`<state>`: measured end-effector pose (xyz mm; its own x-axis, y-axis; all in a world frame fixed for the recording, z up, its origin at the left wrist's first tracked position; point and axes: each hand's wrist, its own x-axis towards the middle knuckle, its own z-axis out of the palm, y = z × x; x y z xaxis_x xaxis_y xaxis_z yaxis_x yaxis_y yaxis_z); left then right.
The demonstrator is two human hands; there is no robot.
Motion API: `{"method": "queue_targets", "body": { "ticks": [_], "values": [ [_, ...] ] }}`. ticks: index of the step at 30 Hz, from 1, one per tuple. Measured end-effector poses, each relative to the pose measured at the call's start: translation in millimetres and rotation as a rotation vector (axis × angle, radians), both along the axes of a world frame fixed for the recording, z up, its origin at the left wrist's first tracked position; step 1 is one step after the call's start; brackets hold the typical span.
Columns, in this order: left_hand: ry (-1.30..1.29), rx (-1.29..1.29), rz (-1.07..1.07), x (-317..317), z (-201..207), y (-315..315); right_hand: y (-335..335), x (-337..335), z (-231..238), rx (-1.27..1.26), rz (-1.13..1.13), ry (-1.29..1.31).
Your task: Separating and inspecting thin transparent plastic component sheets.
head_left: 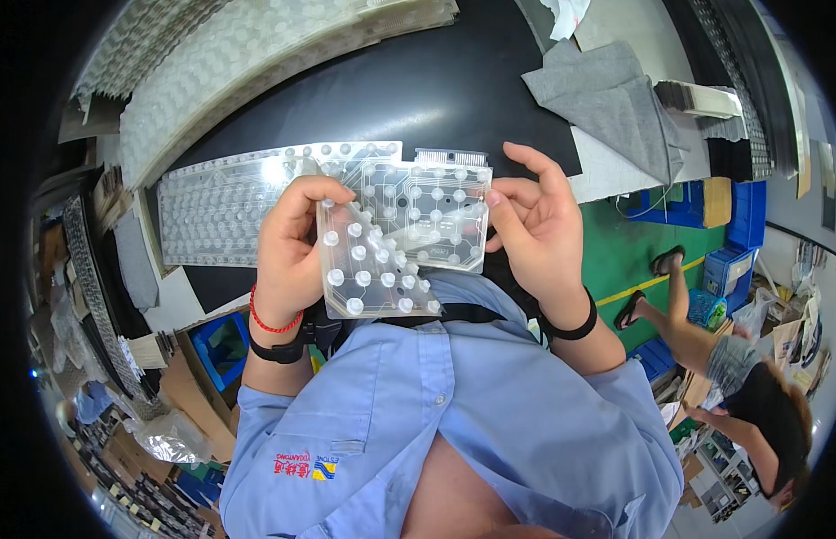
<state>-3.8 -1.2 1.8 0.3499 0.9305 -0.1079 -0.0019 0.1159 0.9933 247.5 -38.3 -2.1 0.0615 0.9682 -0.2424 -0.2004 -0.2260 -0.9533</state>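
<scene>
A clear keyboard membrane with rows of translucent rubber domes stretches to the left over the black worktop's near edge. Its right part is in my hands, where a bent-over flap shows domes standing up. My left hand is closed on that flap, thumb and finger pinching its upper left edge. At the membrane's right edge, my right hand grips the upper corner between thumb and fingers, the index finger raised. A striped connector tail sticks out at the top. Whether flap and sheet are one piece I cannot tell.
Large stacks of clear membranes stand on the black worktop at far left. Grey cloth lies at far right, near a stack of thin sheets. Blue crates and another person are on the right, over green floor.
</scene>
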Motion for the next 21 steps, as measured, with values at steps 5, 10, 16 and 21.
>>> {"method": "queue_targets", "body": {
  "ticks": [5, 10, 16, 21],
  "values": [
    [0.016, -0.014, 0.018, -1.2, -0.8, -1.5, -29.9, 24.8, -24.3, 0.165, 0.052, 0.072],
    [0.009, 0.01, -0.014, -0.5, -1.6, -1.1, -106.7, 127.3, -115.3, -0.064, 0.175, -0.738],
    [0.029, 0.016, -0.015, 0.8, -2.5, -1.3, -299.0, 236.8, -224.7, -0.596, 0.772, -1.21],
    [0.051, 0.034, -0.004, 0.1, 1.1, 0.0, -430.4, 223.1, -273.9, -0.733, 1.428, -0.991]
  ]
}}
